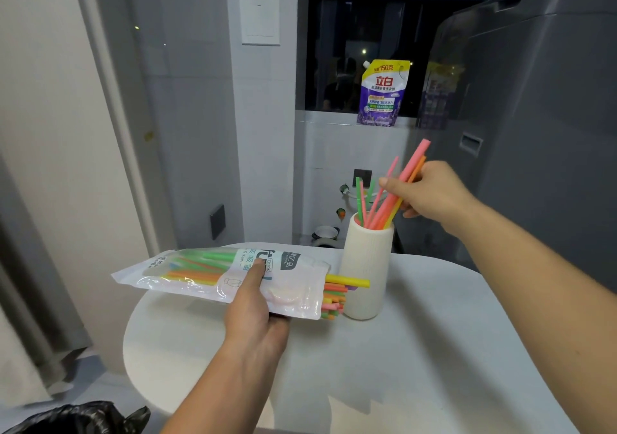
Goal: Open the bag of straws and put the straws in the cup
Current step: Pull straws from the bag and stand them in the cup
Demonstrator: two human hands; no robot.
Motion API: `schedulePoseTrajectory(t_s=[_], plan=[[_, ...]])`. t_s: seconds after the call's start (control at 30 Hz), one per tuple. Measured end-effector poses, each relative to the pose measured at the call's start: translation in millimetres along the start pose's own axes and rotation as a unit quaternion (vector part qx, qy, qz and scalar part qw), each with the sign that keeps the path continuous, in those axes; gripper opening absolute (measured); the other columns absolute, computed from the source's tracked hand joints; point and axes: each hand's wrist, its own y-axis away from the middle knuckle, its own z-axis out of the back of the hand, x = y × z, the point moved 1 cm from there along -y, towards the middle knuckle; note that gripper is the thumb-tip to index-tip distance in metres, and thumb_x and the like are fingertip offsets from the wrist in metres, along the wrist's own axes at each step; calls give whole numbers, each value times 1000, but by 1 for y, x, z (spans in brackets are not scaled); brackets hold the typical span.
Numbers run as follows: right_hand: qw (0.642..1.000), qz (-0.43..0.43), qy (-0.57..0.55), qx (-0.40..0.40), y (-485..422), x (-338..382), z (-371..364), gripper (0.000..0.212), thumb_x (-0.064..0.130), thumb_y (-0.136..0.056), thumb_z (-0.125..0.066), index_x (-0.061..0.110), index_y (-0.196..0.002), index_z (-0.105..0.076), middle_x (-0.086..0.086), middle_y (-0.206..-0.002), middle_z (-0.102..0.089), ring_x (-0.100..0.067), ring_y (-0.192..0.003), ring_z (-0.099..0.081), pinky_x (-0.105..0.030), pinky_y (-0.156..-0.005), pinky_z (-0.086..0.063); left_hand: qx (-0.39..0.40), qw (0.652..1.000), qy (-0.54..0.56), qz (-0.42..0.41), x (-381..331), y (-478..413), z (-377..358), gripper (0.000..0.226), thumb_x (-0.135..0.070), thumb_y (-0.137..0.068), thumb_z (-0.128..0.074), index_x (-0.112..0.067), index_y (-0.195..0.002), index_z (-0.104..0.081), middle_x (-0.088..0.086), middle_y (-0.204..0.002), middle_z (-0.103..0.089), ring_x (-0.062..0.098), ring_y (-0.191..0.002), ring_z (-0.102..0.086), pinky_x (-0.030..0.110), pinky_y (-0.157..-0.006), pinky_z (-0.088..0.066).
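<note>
One cup [365,266], one bag [207,280] of straws [347,281]

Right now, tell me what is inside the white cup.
Green, pink, orange and yellow straws lean in the cup; the right hand grips some. The cup's wall hides their lower ends.

One ribbed white cup [365,266] stands on one round bench [434,350], with roughly seven straws [389,204] in it, one opened straw bag [200,280] just left of it holding more than can be counted, and one detergent pouch [380,93] behind it.
</note>
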Motion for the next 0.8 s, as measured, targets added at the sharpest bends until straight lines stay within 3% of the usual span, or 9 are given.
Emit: schedulePoseTrajectory(t_s=[0.2, 0.27, 0.37, 0.47, 0.57, 0.67, 0.8], plan=[[999, -6, -24, -31, 1, -13, -11, 49, 51, -84, -72, 4, -95, -69, -8, -76, -69, -23, -69, -66, -33, -59, -57, 6, 1000, 3, 2, -1, 0, -2, 46, -18, -100, -67, -14, -145, -57, 14, -129, -75, 34, -117, -73, 63, -104, -54], [998, -16, -30, -50, 1, -16, -12, 66, 66, -76, -70, 10, -109, -67, -7, -92, -71, -23, -79, -69, -37, -66, -61, 2, 1000, 5, 2, -1, 1, -2, 47, -16, -99, -68, -15, -145, -58, 13, -129, -76, 34, -117, -73, 63, -104, -53], [997, -37, -7, -72, 6, -17, -13, 96, 84, -65, -56, 18, -134, -53, -9, -127, -63, -29, -109, -65, -51, -89, -57, 4, 1000, 8, 1, -2, 2, -1, 47, -17, -99, -69, -15, -145, -58, 13, -129, -76, 34, -117, -73, 63, -104, -53], [988, -30, -22, -148, 19, -15, -10, 71, 71, -83, -47, 16, -128, -51, -7, -127, -59, -27, -105, -60, -43, -91, -50, 6, 1000, 13, 0, -4, 4, -3, 48, -17, -99, -69, -14, -146, -58, 14, -129, -75, 34, -118, -73, 63, -104, -54], [976, 37, -23, -213, 55, -12, -13, 37, 49, -98, -45, 14, -95, -56, -1, -89, -61, -22, -83, -54, -34, -71, -37, 5, 1000, 18, -4, -8, 8, -6, 46, -16, -100, -67, -15, -145, -58, 13, -130, -75, 31, -116, -74, 56, -97, -58], [989, 24, -65, -129, 96, -16, -39, 49, 51, -100, -42, 10, -77, -54, 0, -69, -56, -25, -70, -53, -36, -63, -38, 11, 1000, 17, -17, -11, 11, -8, 45, -18, -101, -67, -15, -144, -58, 12, -131, -75, 30, -117, -74, 57, -99, -58], [971, -146, -185, 44, 121, -28, -78, 50, 55, -102, -34, 12, -95, -59, -9, -77, -61, -21, -55, -54, -29, -47, -42, 13, 998, -11, -62, -11, 20, -14, 34, -15, -97, -72, -14, -131, -68, 9, -124, -79, 27, -107, -77, 55, -101, -58]])
